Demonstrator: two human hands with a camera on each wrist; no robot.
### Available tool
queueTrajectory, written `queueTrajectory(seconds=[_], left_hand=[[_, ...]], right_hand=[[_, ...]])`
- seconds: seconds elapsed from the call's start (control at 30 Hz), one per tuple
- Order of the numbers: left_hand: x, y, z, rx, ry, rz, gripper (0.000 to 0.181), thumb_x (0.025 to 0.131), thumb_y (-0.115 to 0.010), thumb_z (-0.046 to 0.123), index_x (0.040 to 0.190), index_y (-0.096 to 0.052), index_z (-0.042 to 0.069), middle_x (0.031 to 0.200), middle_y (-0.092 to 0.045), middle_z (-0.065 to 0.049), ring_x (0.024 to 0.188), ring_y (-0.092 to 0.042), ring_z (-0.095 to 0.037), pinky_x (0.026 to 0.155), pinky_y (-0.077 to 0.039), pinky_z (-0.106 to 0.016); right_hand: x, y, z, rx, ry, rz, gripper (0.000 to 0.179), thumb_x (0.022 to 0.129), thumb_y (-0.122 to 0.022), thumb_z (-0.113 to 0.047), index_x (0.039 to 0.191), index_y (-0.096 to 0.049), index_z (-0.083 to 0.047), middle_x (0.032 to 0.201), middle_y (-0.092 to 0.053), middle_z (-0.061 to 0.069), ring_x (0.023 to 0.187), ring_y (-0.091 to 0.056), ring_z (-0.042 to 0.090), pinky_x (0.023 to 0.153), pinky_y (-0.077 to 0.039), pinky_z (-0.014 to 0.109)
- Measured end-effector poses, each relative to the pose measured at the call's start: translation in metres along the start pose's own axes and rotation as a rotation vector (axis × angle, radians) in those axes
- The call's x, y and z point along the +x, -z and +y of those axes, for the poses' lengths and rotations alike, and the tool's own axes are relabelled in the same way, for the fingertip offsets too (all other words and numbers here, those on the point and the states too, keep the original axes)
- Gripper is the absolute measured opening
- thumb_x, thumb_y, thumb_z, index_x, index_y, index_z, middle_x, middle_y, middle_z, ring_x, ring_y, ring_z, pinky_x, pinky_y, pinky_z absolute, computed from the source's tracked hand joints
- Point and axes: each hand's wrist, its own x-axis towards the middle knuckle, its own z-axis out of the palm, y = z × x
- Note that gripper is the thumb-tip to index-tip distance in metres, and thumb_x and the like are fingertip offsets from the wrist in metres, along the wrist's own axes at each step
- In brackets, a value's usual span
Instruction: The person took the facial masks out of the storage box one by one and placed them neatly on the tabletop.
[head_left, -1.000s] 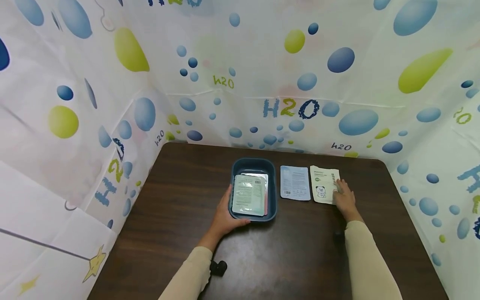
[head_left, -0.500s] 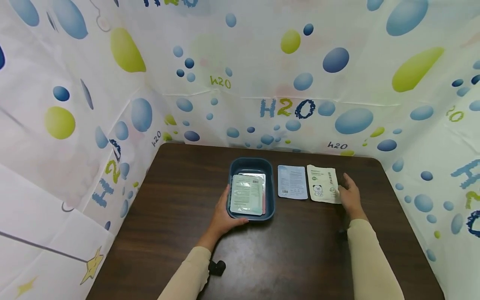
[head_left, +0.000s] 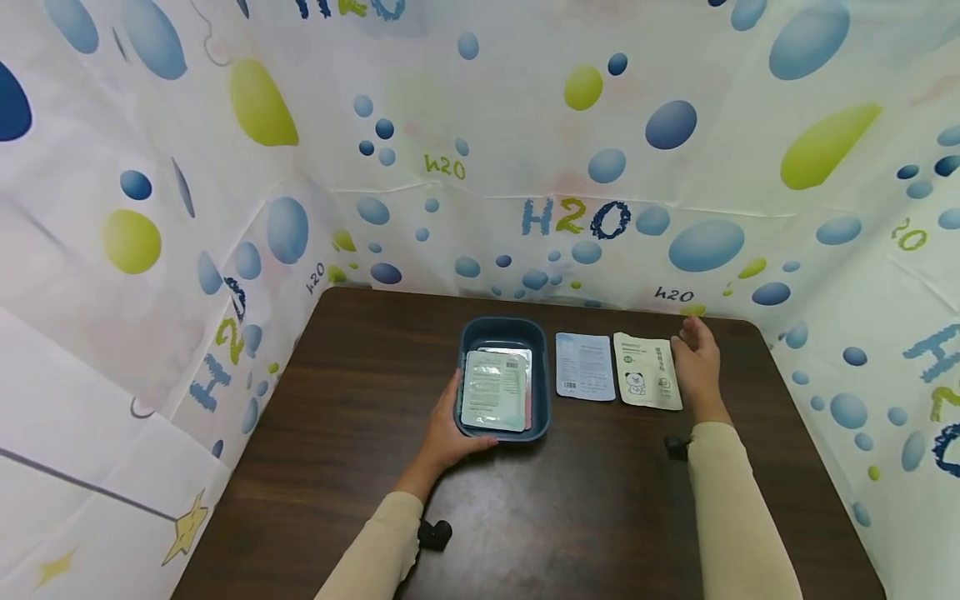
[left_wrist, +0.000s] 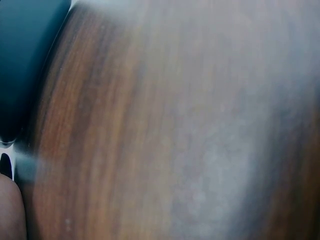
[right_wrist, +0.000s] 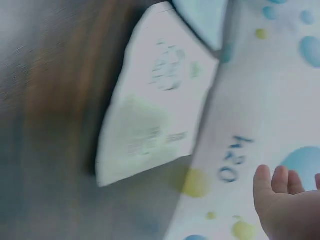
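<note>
Left hand (head_left: 442, 437) grips tray (head_left: 502, 333), best held steady; right hand (head_left: 698, 368), fingers loose, empty, beside cream packet (head_left: 643, 363): nudge gently.

Long cream sleeves (head_left: 742, 517) are worn, a small black device (head_left: 435, 536) by each cuff (head_left: 406, 506).

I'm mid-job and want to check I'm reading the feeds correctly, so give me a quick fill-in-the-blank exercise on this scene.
1. The left hand grips the tray, where the uppermost packet is pale ____.
2. Lying directly on the table, outside the tray, are exactly ____ packets.
3. In the head view, the right hand is to the ____ of the cream packet.
4. The middle packet, between the tray and the cream packet, is light ____.

Missing words: green; two; right; blue.
</note>
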Motion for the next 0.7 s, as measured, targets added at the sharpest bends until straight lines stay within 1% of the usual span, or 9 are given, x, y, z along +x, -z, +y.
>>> queueTrajectory(seconds=[0.1, 0.2, 0.4, 0.57, 0.7], left_hand=[[-0.001, -0.001, 0.0, -0.005, -0.01, 0.003, 0.135, 0.058, -0.101, 0.036, 0.165, -0.019, 0.02, 0.167, -0.031, -0.015, 0.15, -0.035, -0.04, 0.119, -0.031, -0.065], [-0.001, -0.001, 0.0, -0.007, -0.015, 0.004, 0.135, 0.058, -0.101, 0.036, 0.164, -0.019, 0.02, 0.167, -0.031, -0.015, 0.15, -0.035, -0.04, 0.118, -0.031, -0.065], [0.0, 0.0, 0.001, -0.008, -0.003, 0.003, 0.135, 0.059, -0.101, 0.036, 0.165, -0.019, 0.021, 0.167, -0.031, -0.013, 0.15, -0.035, -0.039, 0.118, -0.031, -0.065], [0.0, 0.0, 0.002, -0.013, 0.009, -0.002, 0.134, 0.059, -0.101, 0.035, 0.165, -0.019, 0.022, 0.168, -0.03, -0.012, 0.151, -0.035, -0.038, 0.119, -0.03, -0.065], [0.001, 0.0, 0.0, -0.007, 0.015, -0.006, 0.134, 0.059, -0.1, 0.037, 0.165, -0.019, 0.022, 0.168, -0.03, -0.012, 0.151, -0.034, -0.038, 0.119, -0.03, -0.065]], right_hand=[[-0.004, -0.002, -0.018, 0.04, 0.017, -0.016, 0.061, 0.108, -0.045, -0.019, 0.164, -0.021, -0.021, 0.169, -0.028, 0.006, 0.155, -0.029, 0.026, 0.125, -0.029, 0.045], [-0.01, -0.006, -0.034, 0.077, 0.056, -0.044, 0.06, 0.109, -0.044, -0.017, 0.164, -0.021, -0.02, 0.168, -0.028, 0.009, 0.154, -0.031, 0.027, 0.125, -0.03, 0.044], [-0.021, -0.024, -0.063, 0.168, 0.1, -0.116, 0.059, 0.108, -0.042, -0.011, 0.164, -0.022, -0.018, 0.167, -0.028, 0.011, 0.154, -0.031, 0.027, 0.126, -0.029, 0.04], [-0.031, -0.041, -0.081, 0.173, 0.127, -0.182, 0.061, 0.108, -0.045, -0.012, 0.164, -0.021, -0.019, 0.168, -0.027, 0.01, 0.154, -0.032, 0.028, 0.125, -0.03, 0.044], [-0.04, -0.056, -0.092, 0.19, 0.151, -0.235, 0.062, 0.108, -0.047, -0.012, 0.164, -0.021, -0.02, 0.169, -0.026, 0.008, 0.155, -0.031, 0.028, 0.125, -0.029, 0.046]])
